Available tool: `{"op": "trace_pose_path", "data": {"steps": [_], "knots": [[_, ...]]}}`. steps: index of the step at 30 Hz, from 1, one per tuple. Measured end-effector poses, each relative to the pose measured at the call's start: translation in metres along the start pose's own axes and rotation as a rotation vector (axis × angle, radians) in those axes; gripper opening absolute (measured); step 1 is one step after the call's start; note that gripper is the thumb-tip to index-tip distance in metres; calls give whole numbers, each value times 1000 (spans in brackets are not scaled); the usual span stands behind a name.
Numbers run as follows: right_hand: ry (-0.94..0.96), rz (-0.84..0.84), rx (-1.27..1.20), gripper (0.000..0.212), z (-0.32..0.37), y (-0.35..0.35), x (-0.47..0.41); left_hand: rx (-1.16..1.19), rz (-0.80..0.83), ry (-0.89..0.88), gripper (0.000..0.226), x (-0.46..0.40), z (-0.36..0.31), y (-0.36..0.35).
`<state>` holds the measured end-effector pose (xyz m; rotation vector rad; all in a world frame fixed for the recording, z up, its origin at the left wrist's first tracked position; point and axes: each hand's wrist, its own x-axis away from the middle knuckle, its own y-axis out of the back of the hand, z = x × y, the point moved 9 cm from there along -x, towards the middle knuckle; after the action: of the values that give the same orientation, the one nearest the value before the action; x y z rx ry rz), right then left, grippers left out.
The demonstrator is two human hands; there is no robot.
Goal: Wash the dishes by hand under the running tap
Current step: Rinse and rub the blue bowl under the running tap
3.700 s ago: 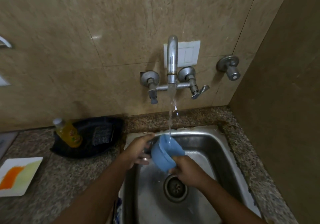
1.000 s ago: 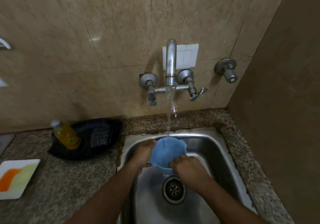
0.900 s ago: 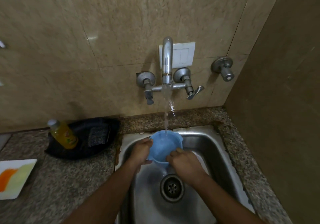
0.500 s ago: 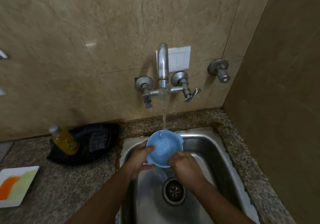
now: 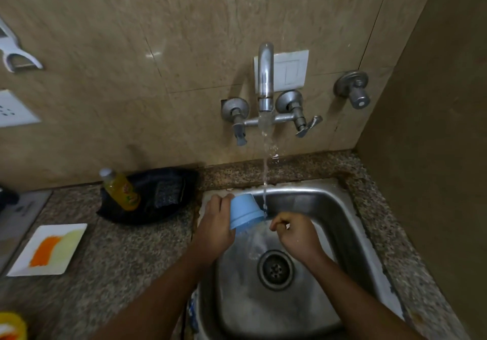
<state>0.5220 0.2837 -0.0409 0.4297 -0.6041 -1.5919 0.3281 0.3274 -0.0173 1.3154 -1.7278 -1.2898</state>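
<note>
Blue cup, upturned, gripped by left hand over sink; right hand fingers curled, holding nothing, beside running water.

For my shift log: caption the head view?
Left hand tips blue bowl under tap stream; right hand curled beside it.

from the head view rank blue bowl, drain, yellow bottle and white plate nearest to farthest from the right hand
From the right hand:
1. blue bowl, just left, gripped by the left hand
2. drain, below in the sink
3. yellow bottle, left counter
4. white plate, far left
</note>
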Motion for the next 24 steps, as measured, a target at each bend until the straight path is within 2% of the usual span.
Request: {"op": "trace_pose_path", "data": {"steps": [4,6,8,10,12,14,16,19,20,22,24], "knots": [[-40,-13,51,28,-10,-2,1,-160,-190,-228,81,9,-25,16],[-166,2,-10,22,-18,-7,0,-237,-243,-342,80,16,-37,19],[-441,33,-340,22,-31,-17,3,-308,-220,-430,80,20,-45,13],[-753,151,-757,35,-38,-39,15,-342,-200,-488,79,20,-47,6],[-884,273,-1026,47,-33,-55,23,-326,-181,-525,79,18,-47,-2],[-897,266,-1240,42,-25,-60,18,-264,-138,-530,77,14,-51,-8],[-851,127,-1438,34,-20,-57,4,-200,-61,-454,81,4,-52,-11],[-781,-60,-1531,35,-23,-48,-13,-55,53,-371,86,-11,-45,-19],[-774,-100,-1548,35,-25,-47,-17,61,87,-322,87,-15,-42,-19],[-784,-176,-1573,35,-32,-44,-24,452,100,-50,83,-20,-26,-18],[-787,-223,-1647,35,-35,-42,-29,963,35,431,63,-15,0,-28]]}}
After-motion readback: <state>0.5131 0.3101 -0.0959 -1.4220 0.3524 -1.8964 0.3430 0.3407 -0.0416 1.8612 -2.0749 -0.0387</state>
